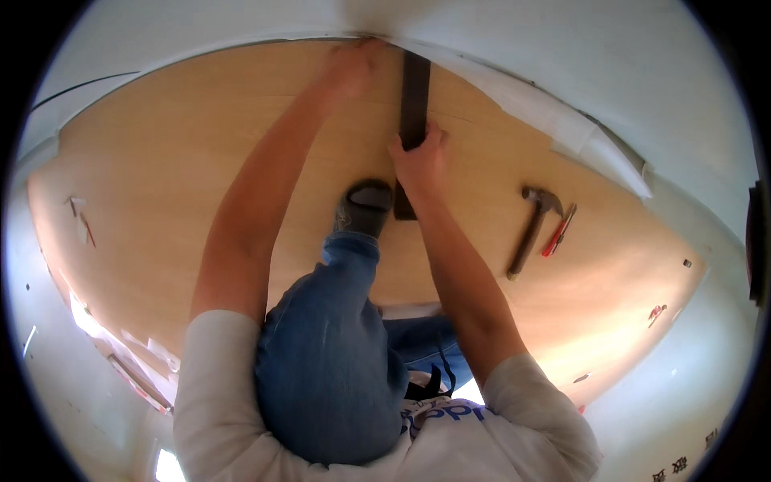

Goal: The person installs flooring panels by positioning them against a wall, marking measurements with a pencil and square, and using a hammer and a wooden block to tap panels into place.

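Observation:
My right hand point(422, 153) is closed on a long dark strip point(414, 88), which lies on the light wooden floor point(161, 145) and points toward the wall base. My left hand point(353, 66) is by the wall's foot, just left of the strip's far end; it is blurred and its finger shape is unclear. My dark-clad foot point(361, 213) rests beside the strip's near part. To the right lie a hammer point(530, 229) with a brown handle and a red utility knife point(559, 231).
A pale wall point(498, 24) curves along the far edge, with a loose white sheet point(586, 140) at its foot on the right. Small scraps point(80, 217) and debris lie at the left. A small red item point(657, 313) lies at the right.

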Available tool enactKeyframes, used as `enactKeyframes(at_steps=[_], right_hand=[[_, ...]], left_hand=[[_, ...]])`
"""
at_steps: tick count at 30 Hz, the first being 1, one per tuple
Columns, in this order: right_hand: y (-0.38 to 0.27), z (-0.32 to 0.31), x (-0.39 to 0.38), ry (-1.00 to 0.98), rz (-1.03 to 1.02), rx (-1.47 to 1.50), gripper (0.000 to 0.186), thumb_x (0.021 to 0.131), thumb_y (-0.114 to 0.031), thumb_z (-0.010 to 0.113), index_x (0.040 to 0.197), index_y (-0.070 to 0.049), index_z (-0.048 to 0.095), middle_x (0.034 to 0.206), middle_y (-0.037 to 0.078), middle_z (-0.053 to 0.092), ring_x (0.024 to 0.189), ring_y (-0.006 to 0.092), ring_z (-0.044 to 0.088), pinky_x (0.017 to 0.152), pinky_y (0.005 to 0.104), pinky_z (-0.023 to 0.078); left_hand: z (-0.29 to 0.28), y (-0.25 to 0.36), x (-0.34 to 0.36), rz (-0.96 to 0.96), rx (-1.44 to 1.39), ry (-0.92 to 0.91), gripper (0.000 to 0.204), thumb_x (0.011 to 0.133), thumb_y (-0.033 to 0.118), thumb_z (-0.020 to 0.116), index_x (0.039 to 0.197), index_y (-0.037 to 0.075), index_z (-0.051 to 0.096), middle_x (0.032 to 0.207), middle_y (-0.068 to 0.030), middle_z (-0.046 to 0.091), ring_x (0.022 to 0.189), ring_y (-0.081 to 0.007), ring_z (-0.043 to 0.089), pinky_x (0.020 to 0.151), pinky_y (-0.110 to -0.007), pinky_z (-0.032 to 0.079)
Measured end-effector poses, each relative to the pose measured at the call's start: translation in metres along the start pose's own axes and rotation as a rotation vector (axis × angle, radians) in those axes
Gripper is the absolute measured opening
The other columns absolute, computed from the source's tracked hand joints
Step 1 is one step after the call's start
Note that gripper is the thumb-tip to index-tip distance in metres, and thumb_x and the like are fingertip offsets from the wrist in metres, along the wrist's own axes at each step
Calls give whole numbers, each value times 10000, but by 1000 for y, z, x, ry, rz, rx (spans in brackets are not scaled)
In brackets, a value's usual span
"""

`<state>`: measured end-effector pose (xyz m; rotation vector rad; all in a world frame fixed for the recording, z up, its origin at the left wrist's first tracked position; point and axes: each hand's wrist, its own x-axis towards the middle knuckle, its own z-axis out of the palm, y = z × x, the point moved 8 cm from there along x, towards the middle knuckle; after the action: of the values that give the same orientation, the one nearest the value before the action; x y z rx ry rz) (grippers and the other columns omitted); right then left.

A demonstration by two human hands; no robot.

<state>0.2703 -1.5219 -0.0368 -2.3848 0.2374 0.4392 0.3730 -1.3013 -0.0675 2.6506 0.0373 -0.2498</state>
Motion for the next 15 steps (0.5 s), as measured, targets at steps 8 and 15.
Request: enactKeyframes(at_steps=[8,15], right_hand=[[-11,29,5,44,-1,-57,733,820,-325,803,1396,-36,453,1320,217,514,1176,406,588,929,483,549],[46,8,-3,-16,-160,-30,599,869,-259,747,1340,25,509,1293,283,546,1191,461,547,998,529,487]], left_hand=[[20,66,9,97,108,15,690,999,436,611,1590,156,390,1552,-156,459,1452,-379,412,1206,-560,300],[34,76,14,2,285,-192,926,941,537,666,1639,100,241,1653,-222,249,1514,-457,250,1212,-633,235]])
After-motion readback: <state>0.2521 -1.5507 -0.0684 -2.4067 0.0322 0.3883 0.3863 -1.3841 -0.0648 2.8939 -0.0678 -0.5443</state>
